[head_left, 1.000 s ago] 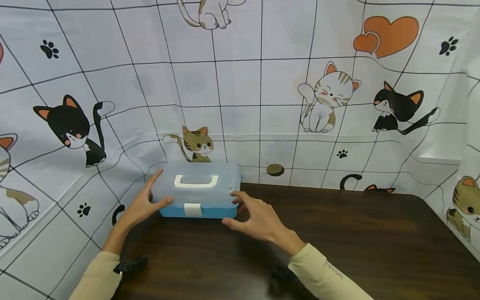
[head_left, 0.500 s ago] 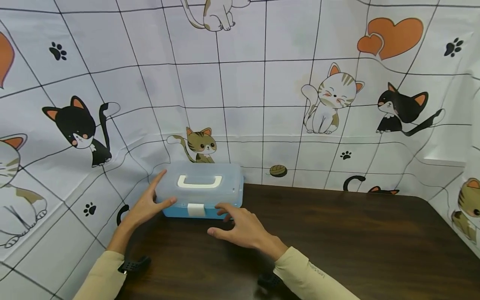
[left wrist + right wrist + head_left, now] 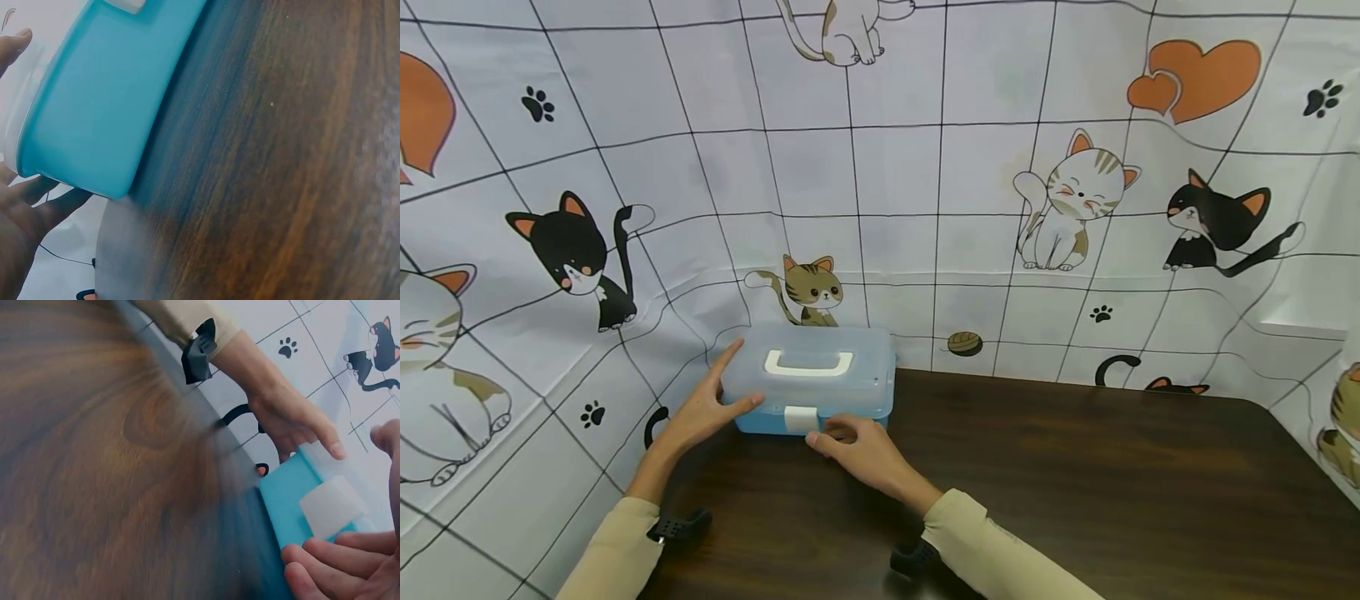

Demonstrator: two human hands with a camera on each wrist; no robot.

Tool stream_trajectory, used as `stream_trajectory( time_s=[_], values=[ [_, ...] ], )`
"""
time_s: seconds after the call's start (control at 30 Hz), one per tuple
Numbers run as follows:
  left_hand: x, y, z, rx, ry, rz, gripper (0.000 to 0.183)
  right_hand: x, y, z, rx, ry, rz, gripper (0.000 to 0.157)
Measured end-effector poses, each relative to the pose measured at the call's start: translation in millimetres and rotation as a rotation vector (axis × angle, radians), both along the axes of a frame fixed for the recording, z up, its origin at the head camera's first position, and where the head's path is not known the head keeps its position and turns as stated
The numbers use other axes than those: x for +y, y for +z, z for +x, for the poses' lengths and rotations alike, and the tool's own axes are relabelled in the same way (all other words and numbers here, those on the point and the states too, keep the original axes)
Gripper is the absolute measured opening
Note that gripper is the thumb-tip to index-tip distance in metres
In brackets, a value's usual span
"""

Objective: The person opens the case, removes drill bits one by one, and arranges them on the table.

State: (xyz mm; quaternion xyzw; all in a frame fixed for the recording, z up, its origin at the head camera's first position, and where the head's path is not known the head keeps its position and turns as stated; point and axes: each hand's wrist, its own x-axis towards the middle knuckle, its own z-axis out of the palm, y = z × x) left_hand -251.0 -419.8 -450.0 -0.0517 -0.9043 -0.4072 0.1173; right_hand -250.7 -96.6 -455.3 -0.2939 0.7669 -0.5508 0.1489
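Note:
A storage box point(image 3: 827, 367) with a translucent lid, white carry handle point(image 3: 808, 364) and light-blue base stands on the table, lid down. My left hand point(image 3: 703, 412) rests against the box's left end, thumb across the front of the lid, fingers long and spread along the side. In the left wrist view those fingers touch the blue end wall. My right hand point(image 3: 865, 454) is at the front of the box, just right of the white latch point(image 3: 801, 419), thumb tip close to the latch's lower edge. The right wrist view shows its fingers extended beside the latch point(image 3: 333, 506).
The dark wooden table point(image 3: 1075, 475) stretches to the right of the box. Behind and at both sides hangs a white gridded cloth point(image 3: 970, 167) with cartoon cats, close to the back of the box. A black band point(image 3: 681, 527) is at the left wrist.
My right hand has moved left from the box's right end along its front to the latch. The left hand stays against the left end. The head view has shifted slightly left.

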Motion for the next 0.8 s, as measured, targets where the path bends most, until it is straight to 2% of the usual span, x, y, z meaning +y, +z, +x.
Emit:
stream_trajectory(
  time_s=[0.17, 0.37, 0.57, 0.8],
  values=[
    [1.8, 1.6, -1.0, 0.001, 0.005, 0.003, 0.102, -6.8, -5.8, -1.3, -0.199, 0.0, -0.135, 0.063],
    [3.4, 3.8, -1.9, -0.013, 0.011, 0.018, 0.102, -13.4, -9.3, -2.7, -0.468, 0.014, -0.306, 0.072],
    [2.7, 3.5, -3.1, -0.001, 0.001, 0.026, 0.103, -20.1, -10.6, -5.5, -0.65, 0.015, -0.391, 0.083],
    [0.2, 1.8, -1.0, 0.002, 0.001, 0.025, 0.103, -30.3, -15.4, -10.1, -0.902, 0.018, -0.537, 0.082]
  ],
)
